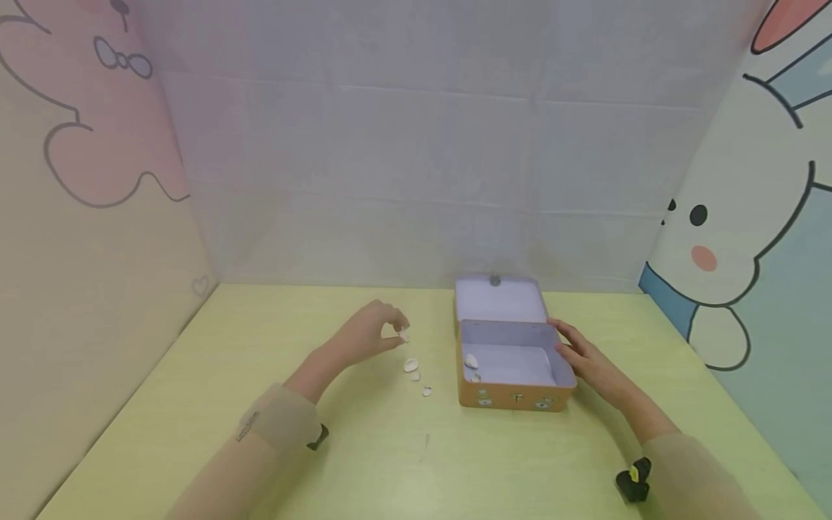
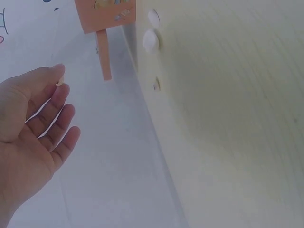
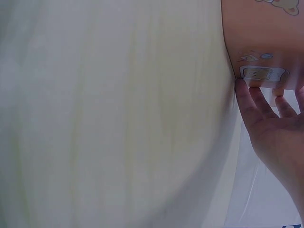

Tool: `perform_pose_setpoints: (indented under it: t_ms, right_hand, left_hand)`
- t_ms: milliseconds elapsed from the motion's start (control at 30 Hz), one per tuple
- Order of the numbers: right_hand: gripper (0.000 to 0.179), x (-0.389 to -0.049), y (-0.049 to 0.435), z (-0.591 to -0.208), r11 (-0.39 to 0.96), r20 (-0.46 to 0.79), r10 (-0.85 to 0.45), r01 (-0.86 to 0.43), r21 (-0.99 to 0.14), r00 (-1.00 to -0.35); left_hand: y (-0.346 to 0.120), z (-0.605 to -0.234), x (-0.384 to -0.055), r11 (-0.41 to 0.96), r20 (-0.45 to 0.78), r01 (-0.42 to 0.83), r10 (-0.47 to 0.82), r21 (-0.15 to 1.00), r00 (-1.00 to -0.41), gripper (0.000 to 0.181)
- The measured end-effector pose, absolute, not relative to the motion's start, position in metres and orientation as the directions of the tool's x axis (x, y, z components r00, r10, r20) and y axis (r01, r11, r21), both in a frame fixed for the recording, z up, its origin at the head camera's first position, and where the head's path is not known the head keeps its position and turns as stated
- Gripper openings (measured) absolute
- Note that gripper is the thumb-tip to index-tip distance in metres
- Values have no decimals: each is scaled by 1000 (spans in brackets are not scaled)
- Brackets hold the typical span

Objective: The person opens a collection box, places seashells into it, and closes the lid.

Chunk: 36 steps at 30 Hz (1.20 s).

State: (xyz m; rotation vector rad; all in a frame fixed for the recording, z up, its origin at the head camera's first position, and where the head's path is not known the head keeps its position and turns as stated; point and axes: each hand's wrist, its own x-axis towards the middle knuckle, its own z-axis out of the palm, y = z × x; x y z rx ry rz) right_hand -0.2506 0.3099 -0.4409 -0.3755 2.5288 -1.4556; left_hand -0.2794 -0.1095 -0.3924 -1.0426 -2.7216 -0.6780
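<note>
My left hand (image 1: 365,334) pinches a small white shell (image 1: 404,335) between thumb and fingertips, above the table. The other fingers are loosely bent in the left wrist view. Just below it, several white shells (image 1: 411,365) lie in a loose line on the table. To their right stands an orange tin box (image 1: 507,398) with a lilac inside and its lid (image 1: 500,300) tipped back. Two shells (image 1: 471,361) lie at the left inside the box. My right hand (image 1: 593,368) holds the box's right rim, fingertips (image 3: 241,85) bent at its edge.
The pale yellow table (image 1: 364,462) meets a white back wall (image 1: 390,180). Side panels with cartoon animals stand left and right. A black strap piece (image 1: 633,480) shows at the right wrist.
</note>
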Motion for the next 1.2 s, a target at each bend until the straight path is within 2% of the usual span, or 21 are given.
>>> perform_pose_setpoints:
  t_ms: [200, 500, 800, 1200]
  right_hand:
    - [56, -251, 310, -442, 480, -39, -315, -124, -868, -948]
    - [55, -250, 309, -441, 471, -25, -319, -136, -872, -947]
    - [56, -251, 309, -440, 472, -34, -313, -125, -873, -949]
    - [56, -252, 310, -442, 470, -43, -312, -115, -875, -949]
  left_hand:
    - [-99, -388, -272, 665, 338, 654, 561, 360, -756, 22]
    - [-80, -384, -260, 642, 416, 670, 529, 374, -739, 21]
    - [-59, -387, -250, 618, 496, 654, 441, 437, -748, 20]
    - [-33, -396, -241, 579, 527, 659, 411, 480, -744, 22]
